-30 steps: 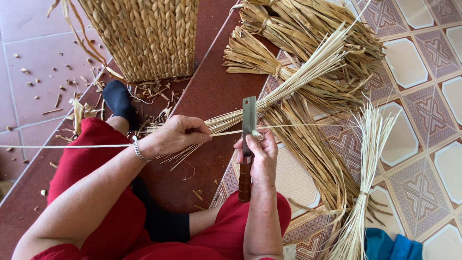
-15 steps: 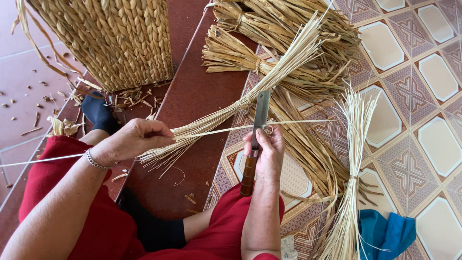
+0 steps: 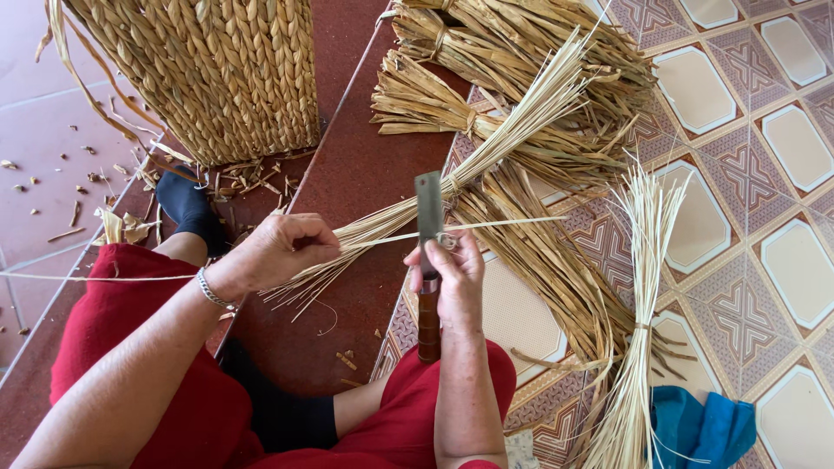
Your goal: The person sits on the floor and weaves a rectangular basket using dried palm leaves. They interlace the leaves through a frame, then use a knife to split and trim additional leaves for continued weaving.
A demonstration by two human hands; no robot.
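Note:
My left hand [image 3: 280,249] is closed around a thin pale reed strand [image 3: 486,226] that runs level across to the right. My right hand [image 3: 456,274] grips a knife with a brown wooden handle [image 3: 427,317] and an upright flat blade [image 3: 429,214], and its thumb presses the strand against the blade. A silver bracelet sits on my left wrist. A tied bundle of pale reeds [image 3: 486,165] lies slanted just behind both hands, its cut ends fanned out below my left hand.
A large woven basket [image 3: 204,74] stands at the upper left beside my black-socked foot [image 3: 187,208]. Several tied bundles of dried leaves [image 3: 512,52] lie at the top; another reed sheaf [image 3: 638,321] lies right. A blue cloth [image 3: 699,430] is at the lower right. Scraps litter the red floor.
The view shifted, so everything sits a little further right. My left hand has drawn in toward the knife along the strand. The knife has stayed upright in my right hand.

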